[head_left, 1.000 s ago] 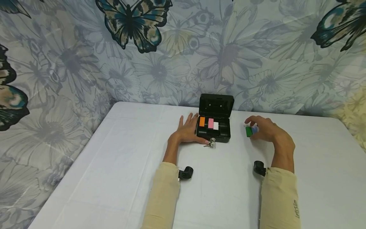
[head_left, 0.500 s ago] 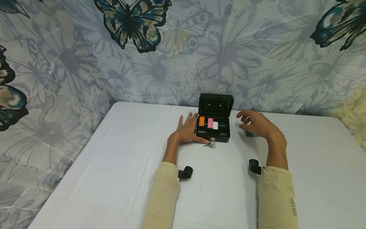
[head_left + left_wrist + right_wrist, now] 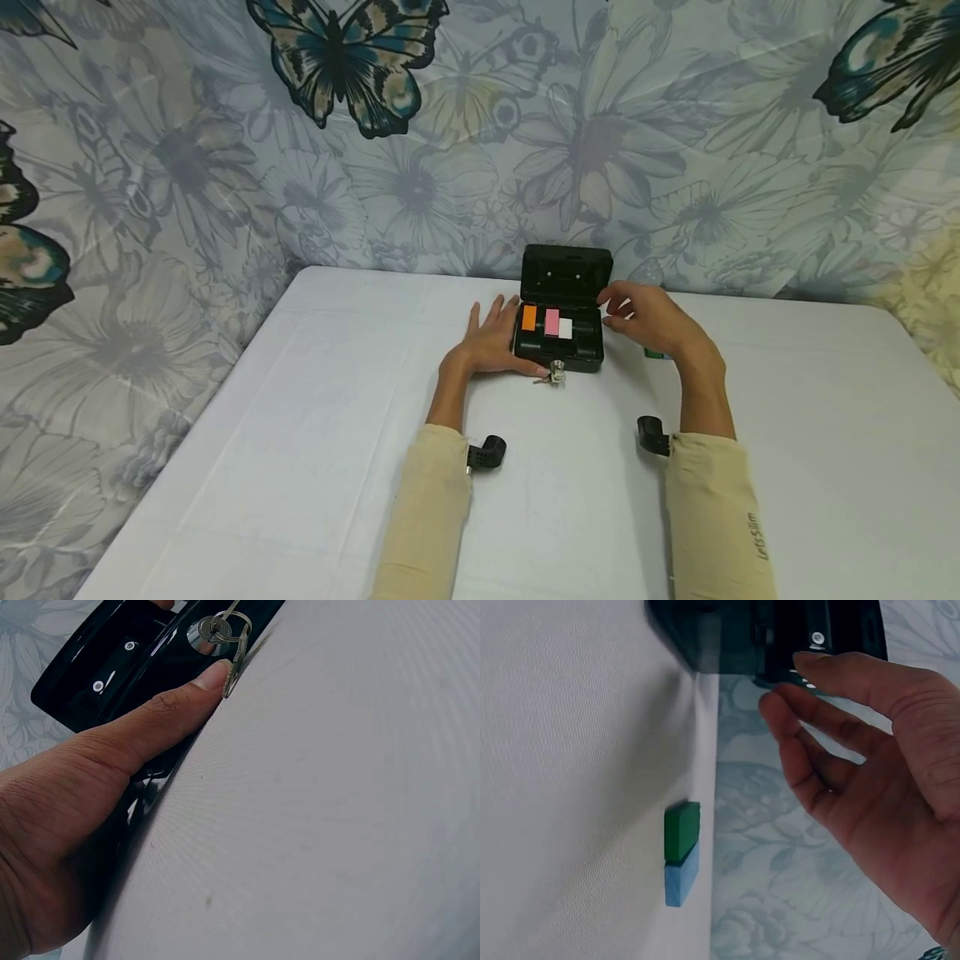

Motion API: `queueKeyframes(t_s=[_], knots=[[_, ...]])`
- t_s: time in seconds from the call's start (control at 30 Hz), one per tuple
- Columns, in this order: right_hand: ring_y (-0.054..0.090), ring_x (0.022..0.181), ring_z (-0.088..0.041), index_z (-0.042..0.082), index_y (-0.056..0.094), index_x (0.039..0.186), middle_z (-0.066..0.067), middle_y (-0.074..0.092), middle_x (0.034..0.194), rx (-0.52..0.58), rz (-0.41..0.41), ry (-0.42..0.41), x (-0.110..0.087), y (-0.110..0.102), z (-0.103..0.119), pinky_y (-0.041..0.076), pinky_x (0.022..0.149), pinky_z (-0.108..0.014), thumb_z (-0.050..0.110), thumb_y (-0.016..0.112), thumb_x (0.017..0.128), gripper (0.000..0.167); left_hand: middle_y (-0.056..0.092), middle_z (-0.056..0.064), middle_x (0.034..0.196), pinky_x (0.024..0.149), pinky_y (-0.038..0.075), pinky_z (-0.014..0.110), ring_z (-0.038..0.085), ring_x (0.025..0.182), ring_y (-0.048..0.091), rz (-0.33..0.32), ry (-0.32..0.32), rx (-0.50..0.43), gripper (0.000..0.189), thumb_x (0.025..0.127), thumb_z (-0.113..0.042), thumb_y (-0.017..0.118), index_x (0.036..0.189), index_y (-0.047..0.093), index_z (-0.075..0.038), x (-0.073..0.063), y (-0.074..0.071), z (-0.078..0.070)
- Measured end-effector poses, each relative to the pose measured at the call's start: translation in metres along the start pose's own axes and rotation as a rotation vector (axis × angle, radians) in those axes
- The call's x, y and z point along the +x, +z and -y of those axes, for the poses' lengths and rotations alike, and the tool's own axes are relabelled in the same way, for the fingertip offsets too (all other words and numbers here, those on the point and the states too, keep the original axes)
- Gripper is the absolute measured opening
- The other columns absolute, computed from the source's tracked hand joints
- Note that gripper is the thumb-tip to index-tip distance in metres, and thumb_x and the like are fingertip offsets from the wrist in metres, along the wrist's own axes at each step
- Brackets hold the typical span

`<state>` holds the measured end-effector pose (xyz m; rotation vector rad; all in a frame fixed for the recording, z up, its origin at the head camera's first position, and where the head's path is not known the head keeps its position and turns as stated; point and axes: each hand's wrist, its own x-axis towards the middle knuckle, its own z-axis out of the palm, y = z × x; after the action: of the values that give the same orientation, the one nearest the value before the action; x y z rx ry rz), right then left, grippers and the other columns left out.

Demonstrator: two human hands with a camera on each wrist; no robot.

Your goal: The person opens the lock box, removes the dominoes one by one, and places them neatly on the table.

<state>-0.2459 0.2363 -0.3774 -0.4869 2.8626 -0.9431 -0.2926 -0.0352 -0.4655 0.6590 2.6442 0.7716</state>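
Your box (image 3: 581, 363) stands on the table (image 3: 315, 350) near its far edge, between your two grips, with its lid (image 3: 566, 283) raised. Your left grip (image 3: 492, 343) lies against the left side, fingers spread and clamped on nothing, thumb along the front near the keys (image 3: 557, 375). Your right grip (image 3: 648, 319) is at the lid's right edge, thumb and fingertips apart; whether they touch it, you can't tell.

Expect the box to be stiff and fairly light. Its glossy shell may slip under dry fingers, so brace it low on the side walls. Take the lid by a free edge, away from the hinge. The keys hang from the front lock (image 3: 204, 634) and probably swing.

The orange block (image 3: 528, 318), pink block (image 3: 552, 322) and white block (image 3: 566, 329) inside look light and firm; a jolt could shift them. Pinch the green block (image 3: 681, 832) and blue block (image 3: 681, 883), right of the box, by their opposite sides.
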Motion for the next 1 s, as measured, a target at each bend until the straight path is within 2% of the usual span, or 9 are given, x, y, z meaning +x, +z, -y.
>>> queueKeyframes(t_s=[0.33, 0.67, 0.83, 1.0], knots=[[0.065, 0.116, -0.045, -0.007, 0.063, 0.127, -0.028, 0.066, 0.128, 0.030, -0.045, -0.009, 0.006, 0.006, 0.012, 0.055, 0.097, -0.057, 0.003, 0.065, 0.099, 0.030, 0.004, 0.001, 0.179, 0.132, -0.019, 0.052, 0.023, 0.167, -0.010, -0.005, 0.009, -0.007, 0.136, 0.073, -0.061, 0.087, 0.170, 0.002, -0.020, -0.002, -0.002, -0.003], [0.065, 0.109, -0.040, -0.006, 0.065, 0.123, -0.027, 0.069, 0.116, -0.001, -0.057, -0.029, 0.012, 0.013, 0.020, 0.054, 0.096, -0.054, 0.002, 0.066, 0.098, 0.027, 0.004, 0.002, 0.179, 0.132, -0.020, 0.051, 0.022, 0.167, -0.010, -0.003, 0.007, -0.009, 0.136, 0.072, -0.062, 0.087, 0.170, 0.002, -0.020, -0.002, -0.002, -0.003], [0.064, 0.105, -0.038, -0.008, 0.064, 0.123, -0.026, 0.068, 0.116, 0.001, -0.050, -0.034, 0.016, 0.020, 0.025, 0.054, 0.093, -0.051, 0.000, 0.065, 0.098, 0.026, 0.004, 0.001, 0.179, 0.132, -0.019, 0.051, 0.022, 0.167, -0.010, 0.005, 0.000, -0.005, 0.136, 0.073, -0.063, 0.086, 0.170, 0.002, -0.019, -0.001, -0.002, -0.003], [0.065, 0.103, -0.039, -0.009, 0.065, 0.121, -0.026, 0.068, 0.115, -0.007, -0.053, -0.063, 0.021, 0.029, 0.027, 0.057, 0.094, -0.053, -0.002, 0.065, 0.097, 0.025, 0.003, 0.000, 0.179, 0.132, -0.019, 0.050, 0.020, 0.167, -0.011, 0.012, -0.006, 0.000, 0.136, 0.073, -0.065, 0.085, 0.170, 0.002, -0.020, -0.002, -0.001, -0.002]])
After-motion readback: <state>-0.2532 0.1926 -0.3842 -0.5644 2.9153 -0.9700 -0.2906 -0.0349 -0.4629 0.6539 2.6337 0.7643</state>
